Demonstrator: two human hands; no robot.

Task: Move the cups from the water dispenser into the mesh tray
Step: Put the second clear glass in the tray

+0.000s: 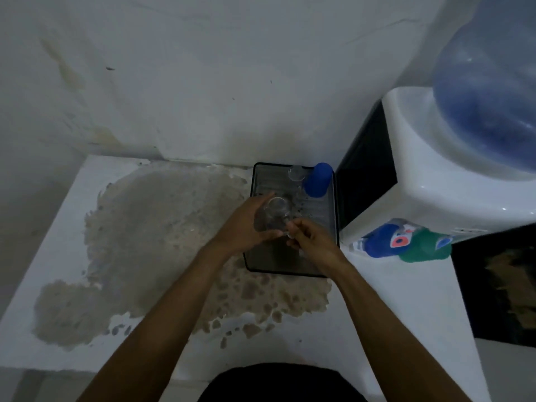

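Observation:
A dark mesh tray [324,265] lies on the white counter beside the water dispenser [429,169]. Over the tray's middle I hold a clear glass mug [274,214]. My left hand [246,224] wraps its body from the left, and my right hand [313,242] pinches its handle on the right. At the tray's far end a blue plastic cup [317,179] stands upside down, with a small clear glass [296,173] just left of it.
A white counter [58,256] with a large worn brownish patch [162,227] runs to the wall. The dispenser carries a big blue water bottle [490,91]. A blue container [380,240] and a green one [426,246] lie beside the tray's right.

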